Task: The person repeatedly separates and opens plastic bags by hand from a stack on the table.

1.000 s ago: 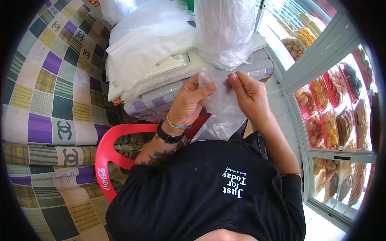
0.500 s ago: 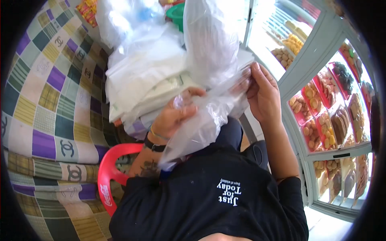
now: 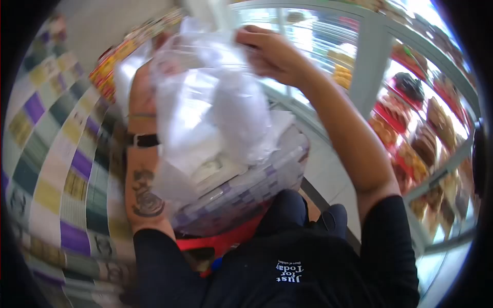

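Note:
A thin, clear-white plastic bag [image 3: 177, 108] is spread out between my hands in front of me. My right hand [image 3: 267, 54] is raised at the far side, its fingers closed on the bag's upper edge. My left hand [image 3: 160, 57] reaches up at the bag's left side. Its fingers are blurred and partly covered by the film, so their grip cannot be made out. Just beyond stands a filled whitish bag [image 3: 241, 118], contents unclear. Flat white plastic packs [image 3: 218, 169] lie beneath, on a checked cloth-covered surface [image 3: 246, 190].
Glass display cases with baked goods on red trays [image 3: 395, 115] line the right side. A checkered cloth [image 3: 74, 200] covers the left side. Bright snack packets [image 3: 105, 74] sit at the back left, and part of a red chair [image 3: 226, 238] shows near my lap.
Both hands have moved up and away from my body, carrying the plastic bag from my lap to above the packs. The camera view has shifted and blurred.

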